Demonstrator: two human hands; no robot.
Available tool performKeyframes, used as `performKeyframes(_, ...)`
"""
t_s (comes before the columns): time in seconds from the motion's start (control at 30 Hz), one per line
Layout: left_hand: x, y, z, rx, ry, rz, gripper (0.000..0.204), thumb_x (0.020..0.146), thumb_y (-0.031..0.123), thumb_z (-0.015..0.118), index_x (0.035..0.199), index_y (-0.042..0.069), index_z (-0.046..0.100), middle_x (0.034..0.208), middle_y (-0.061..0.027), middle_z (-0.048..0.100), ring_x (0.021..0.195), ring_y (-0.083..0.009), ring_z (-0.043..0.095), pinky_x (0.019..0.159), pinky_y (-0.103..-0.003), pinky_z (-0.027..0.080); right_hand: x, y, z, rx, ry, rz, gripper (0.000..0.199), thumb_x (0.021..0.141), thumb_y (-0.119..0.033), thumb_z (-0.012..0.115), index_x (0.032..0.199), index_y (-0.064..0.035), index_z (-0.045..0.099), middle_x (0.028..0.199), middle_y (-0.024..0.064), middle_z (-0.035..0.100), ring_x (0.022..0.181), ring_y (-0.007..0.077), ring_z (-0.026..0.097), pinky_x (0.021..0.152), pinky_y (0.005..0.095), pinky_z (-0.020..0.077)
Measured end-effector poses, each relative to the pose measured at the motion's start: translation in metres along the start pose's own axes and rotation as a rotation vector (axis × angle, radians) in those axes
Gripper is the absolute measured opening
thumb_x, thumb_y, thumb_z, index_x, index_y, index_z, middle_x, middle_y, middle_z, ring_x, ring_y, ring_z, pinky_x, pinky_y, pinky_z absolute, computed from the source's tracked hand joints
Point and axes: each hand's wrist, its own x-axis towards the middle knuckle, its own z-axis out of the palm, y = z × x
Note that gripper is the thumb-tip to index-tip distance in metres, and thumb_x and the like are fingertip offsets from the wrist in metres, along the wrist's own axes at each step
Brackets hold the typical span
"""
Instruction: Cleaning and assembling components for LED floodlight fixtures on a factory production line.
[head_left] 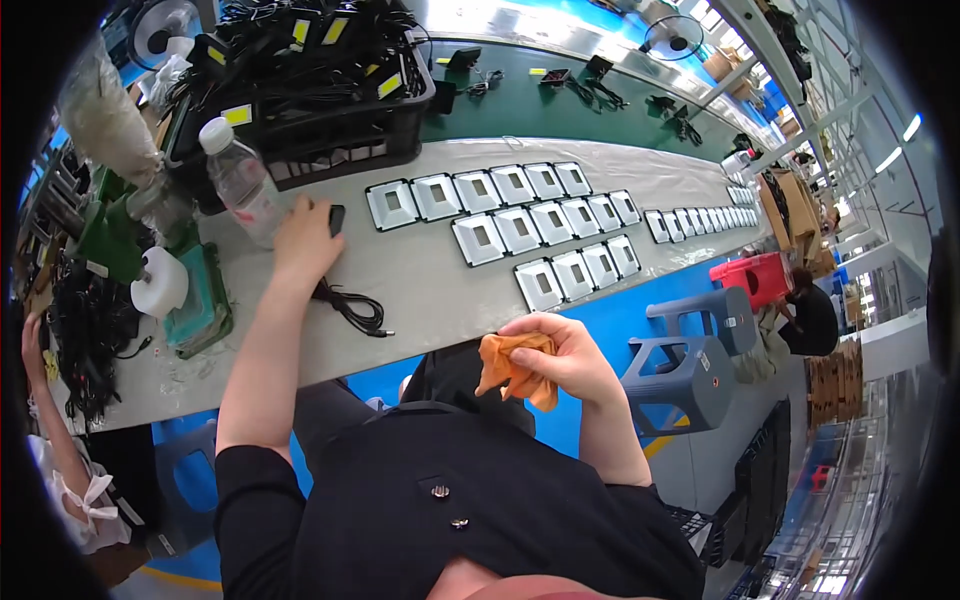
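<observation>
My left hand (308,240) is on the grey table beside a clear plastic bottle (240,180) with a white cap. Its fingers are closed around a small black corded device (337,220), mostly hidden by the hand. A bundled black cable (352,308) with a plug end comes out below that wrist. In front of my body, above the table's near edge, my right hand (568,358) grips a crumpled orange cloth (515,366). Several square floodlight housings (486,238), white inside with black rims, lie in rows to the right of my left hand.
A black crate (390,140) heaped with corded lamps stands at the back left. Near the left edge are a green tray (205,300), a white roll (160,283) and black cables (95,340). Grey stools (680,375) stand right. Another person's arm (55,415) reaches in left.
</observation>
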Motion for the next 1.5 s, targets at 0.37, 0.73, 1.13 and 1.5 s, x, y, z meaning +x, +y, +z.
performKeyframes(0.37, -0.114, 0.05, -0.071, -2.125, -0.361, 0.133, 0.052, 0.094, 0.021, 0.05, 0.141, 0.005, 0.035, 0.132, -0.0096, 0.05, 0.118, -0.0208, 0.054, 0.093, -0.037, 0.05, 0.05, -0.057, 0.072, -0.17, 0.135, -0.736, 0.021, 0.084, 0.002, 0.064, 0.104, -0.0016, 0.061, 0.098, 0.0096, 0.065, 0.088, 0.0168, 0.064, 0.078, 0.0287, 0.0523)
performKeyframes(0.73, -0.15, 0.052, -0.081, -2.108, -0.195, 0.266, 0.058, 0.09, 0.015, 0.056, 0.142, 0.002, 0.033, 0.136, -0.0149, 0.047, 0.127, -0.0255, 0.046, 0.105, -0.04, 0.038, 0.035, -0.057, 0.105, -0.754, 0.037, -1.043, 0.029, 0.067, 0.011, 0.064, 0.092, -0.0021, 0.067, 0.091, 0.0121, 0.065, 0.079, 0.0244, 0.065, 0.068, 0.03, 0.0523)
performKeyframes(1.13, -0.158, 0.059, -0.081, -2.04, -0.163, 0.359, 0.064, 0.087, 0.01, 0.059, 0.143, 0.0, 0.03, 0.142, -0.0162, 0.04, 0.13, -0.0267, 0.042, 0.107, -0.04, 0.035, 0.046, -0.049, 0.111, -0.774, 0.296, -1.211, 0.025, 0.064, 0.008, 0.062, 0.087, -0.0028, 0.065, 0.08, 0.0085, 0.06, 0.07, 0.0256, 0.06, 0.059, 0.0329, 0.0489)
performKeyframes(1.5, -0.153, 0.06, -0.077, -1.958, -0.152, 0.461, 0.067, 0.086, 0.01, 0.062, 0.143, -0.004, 0.027, 0.142, -0.0184, 0.039, 0.13, -0.0268, 0.042, 0.108, -0.04, 0.034, 0.05, -0.039, 0.119, -0.716, 0.349, -1.314, 0.027, 0.06, 0.007, 0.065, 0.085, -0.0045, 0.066, 0.086, 0.0071, 0.062, 0.07, 0.0229, 0.059, 0.063, 0.0321, 0.0487)
